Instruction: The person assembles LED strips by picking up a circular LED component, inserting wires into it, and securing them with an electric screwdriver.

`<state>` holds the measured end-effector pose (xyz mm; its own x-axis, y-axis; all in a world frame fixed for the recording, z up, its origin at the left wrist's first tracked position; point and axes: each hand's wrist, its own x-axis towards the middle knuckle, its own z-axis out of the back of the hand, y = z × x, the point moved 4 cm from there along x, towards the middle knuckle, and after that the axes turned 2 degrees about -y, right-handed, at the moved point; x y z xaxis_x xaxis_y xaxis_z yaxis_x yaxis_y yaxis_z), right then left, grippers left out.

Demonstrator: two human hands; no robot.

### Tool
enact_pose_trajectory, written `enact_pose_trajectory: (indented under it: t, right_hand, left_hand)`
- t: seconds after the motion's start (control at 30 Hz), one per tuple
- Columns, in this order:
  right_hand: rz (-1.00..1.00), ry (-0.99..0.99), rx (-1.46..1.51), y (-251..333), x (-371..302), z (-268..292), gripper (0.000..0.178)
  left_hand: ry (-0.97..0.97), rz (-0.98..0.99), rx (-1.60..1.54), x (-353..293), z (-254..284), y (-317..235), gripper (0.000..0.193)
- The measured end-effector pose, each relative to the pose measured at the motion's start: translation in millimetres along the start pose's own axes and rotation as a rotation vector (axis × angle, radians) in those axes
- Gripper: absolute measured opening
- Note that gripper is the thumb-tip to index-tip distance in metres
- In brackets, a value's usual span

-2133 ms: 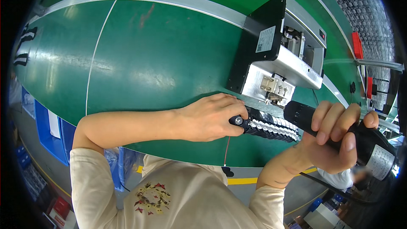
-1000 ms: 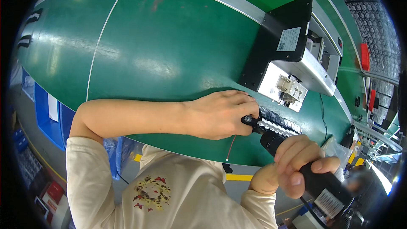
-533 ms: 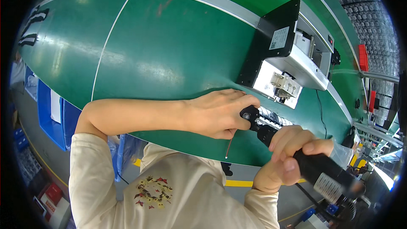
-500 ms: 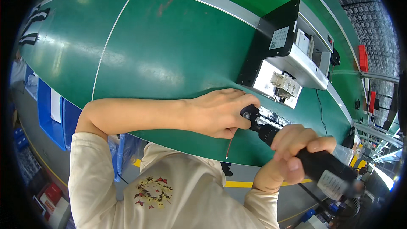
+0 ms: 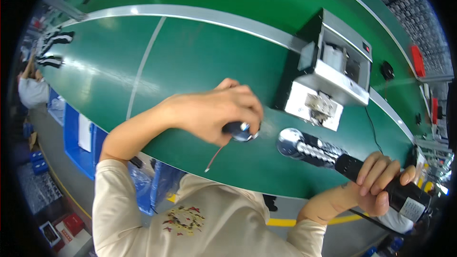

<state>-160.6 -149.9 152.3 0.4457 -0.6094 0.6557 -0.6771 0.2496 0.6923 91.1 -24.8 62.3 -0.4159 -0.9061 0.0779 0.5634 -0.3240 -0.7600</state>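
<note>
My left hand [image 5: 221, 114], slightly blurred, is closed round a small round black part with a shiny face [image 5: 242, 131]. From this part a thin red wire [image 5: 215, 158] with a pale end hangs over the green bench. My right hand [image 5: 381, 181] grips a corded black power screwdriver [image 5: 352, 165], its nose pointing left. A pale beaded streak in line with the nose looks like its bit; I cannot tell for sure. By the streak, between my hands, a shiny round metal piece [image 5: 289, 142] sits on the bench beside a dark glossy strip [image 5: 314, 143].
Beyond my hands stands a black and silver machine [image 5: 345, 66] with a metal block [image 5: 320, 107] at its front and a black cable [image 5: 372, 126]. A metal rail [image 5: 200, 13] borders the bench's far side. Blue bins [image 5: 78, 138] stand left below the bench edge.
The screwdriver's nose has drawn away from the black part, to the right. My left hand has moved left with the part and wire, uncovering the round metal piece. The view has shifted.
</note>
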Motion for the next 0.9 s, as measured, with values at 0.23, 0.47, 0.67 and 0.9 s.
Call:
enact_pose_trajectory:
  t: [0.23, 0.47, 0.67, 0.9]
  right_hand:
    - [0.015, -0.009, -0.089, 0, -11, 4, 0.040]
    - [0.035, -0.119, -0.186, -2, -16, 9, 0.037]
    - [-0.027, -0.018, -0.105, 0, -11, 7, 0.041]
    - [-0.037, 0.008, -0.095, 0, -9, 10, 0.040]
  left_hand:
    - [-1.037, 0.392, 0.184, -16, 85, 125, 0.045]
    - [-1.154, 0.530, 0.761, -82, 185, 229, 0.043]
    - [-1.347, 0.870, 0.827, -129, 252, 298, 0.044]
    - [-1.273, 0.938, 0.998, -110, 254, 285, 0.016]
